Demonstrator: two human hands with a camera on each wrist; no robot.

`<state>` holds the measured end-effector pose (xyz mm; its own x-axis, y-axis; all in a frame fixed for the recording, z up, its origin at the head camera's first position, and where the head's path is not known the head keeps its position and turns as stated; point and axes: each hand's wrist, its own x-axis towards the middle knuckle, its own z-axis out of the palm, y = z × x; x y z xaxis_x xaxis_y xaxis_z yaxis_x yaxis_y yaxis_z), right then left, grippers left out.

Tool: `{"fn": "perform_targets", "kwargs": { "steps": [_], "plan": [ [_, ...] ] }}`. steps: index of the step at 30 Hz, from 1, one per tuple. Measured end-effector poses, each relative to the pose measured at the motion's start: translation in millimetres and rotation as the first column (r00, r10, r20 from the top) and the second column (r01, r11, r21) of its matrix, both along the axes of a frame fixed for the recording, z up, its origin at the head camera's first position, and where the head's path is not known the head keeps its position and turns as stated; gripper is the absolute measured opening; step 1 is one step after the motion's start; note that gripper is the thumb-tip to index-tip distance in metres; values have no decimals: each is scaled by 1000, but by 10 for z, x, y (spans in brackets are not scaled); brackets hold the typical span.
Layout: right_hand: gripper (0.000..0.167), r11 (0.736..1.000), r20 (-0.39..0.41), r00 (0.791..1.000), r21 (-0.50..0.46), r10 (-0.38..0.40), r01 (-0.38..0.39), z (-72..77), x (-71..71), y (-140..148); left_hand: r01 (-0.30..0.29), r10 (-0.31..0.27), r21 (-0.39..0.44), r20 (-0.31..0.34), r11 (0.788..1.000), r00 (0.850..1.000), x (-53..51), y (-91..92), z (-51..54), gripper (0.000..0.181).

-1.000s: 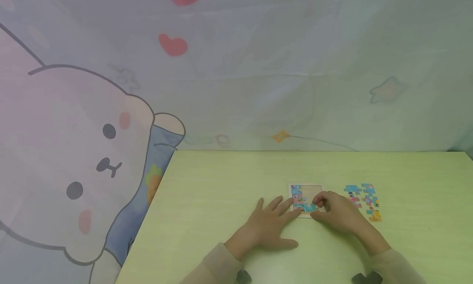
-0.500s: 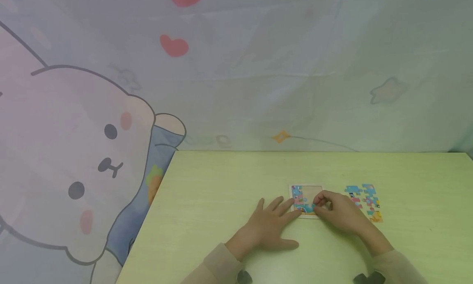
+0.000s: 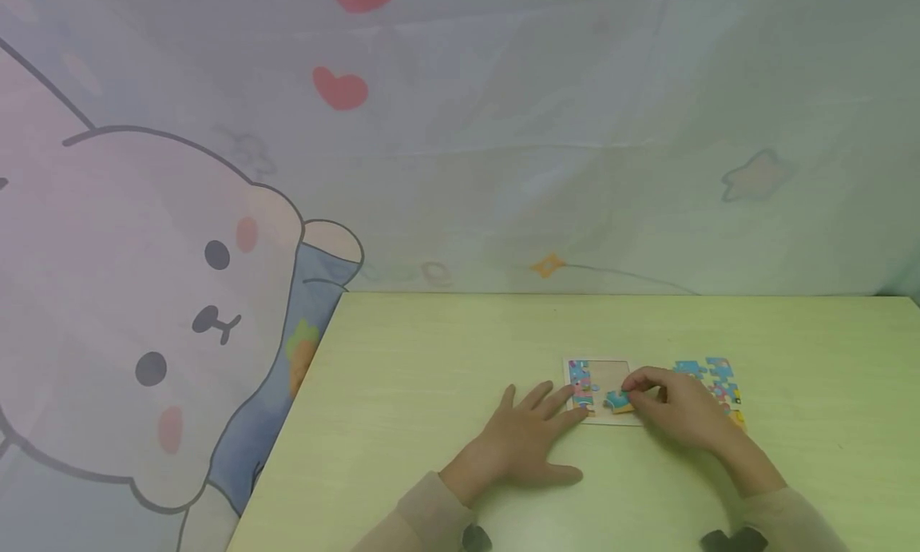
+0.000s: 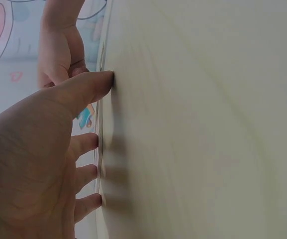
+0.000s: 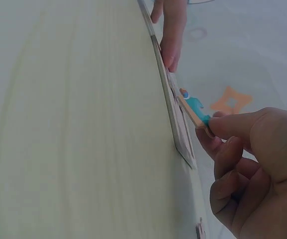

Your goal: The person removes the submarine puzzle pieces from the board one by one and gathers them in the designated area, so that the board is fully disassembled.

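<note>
A puzzle piece [image 3: 617, 402], teal with an orange edge, is pinched between thumb and forefinger of my right hand [image 3: 679, 408]. In the right wrist view the same piece [image 5: 195, 110] tilts above the puzzle frame [image 5: 175, 127]. That pale frame [image 3: 607, 423] lies flat on the table, with a column of coloured pieces [image 3: 580, 384] along its left side and bare backing beside them. My left hand [image 3: 521, 446] spreads its straight fingers, the tips touching the frame's left edge and pieces. In the left wrist view its thumb [image 4: 91, 87] sticks out straight.
Several loose puzzle pieces [image 3: 721, 368] lie to the right of the frame, some hidden behind my right hand. The yellow-green table [image 3: 431, 344] meets a printed cloth backdrop [image 3: 460, 176] at its far edge.
My right hand has lifted the teal piece out of the frame's bottom row and moved slightly right with it, baring the backing there. My left hand stays in place.
</note>
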<state>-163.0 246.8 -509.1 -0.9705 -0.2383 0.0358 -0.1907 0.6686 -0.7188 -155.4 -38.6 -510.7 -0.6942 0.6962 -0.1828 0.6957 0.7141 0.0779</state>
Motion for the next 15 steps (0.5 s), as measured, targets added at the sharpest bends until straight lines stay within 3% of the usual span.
{"fn": "perform_targets", "kwargs": {
  "steps": [15],
  "plan": [
    [18, 997, -48, 997, 43, -58, 60, 5, 167, 442, 15, -15, -4, -14, 1000, 1000, 25, -17, -4, 82]
  ]
}}
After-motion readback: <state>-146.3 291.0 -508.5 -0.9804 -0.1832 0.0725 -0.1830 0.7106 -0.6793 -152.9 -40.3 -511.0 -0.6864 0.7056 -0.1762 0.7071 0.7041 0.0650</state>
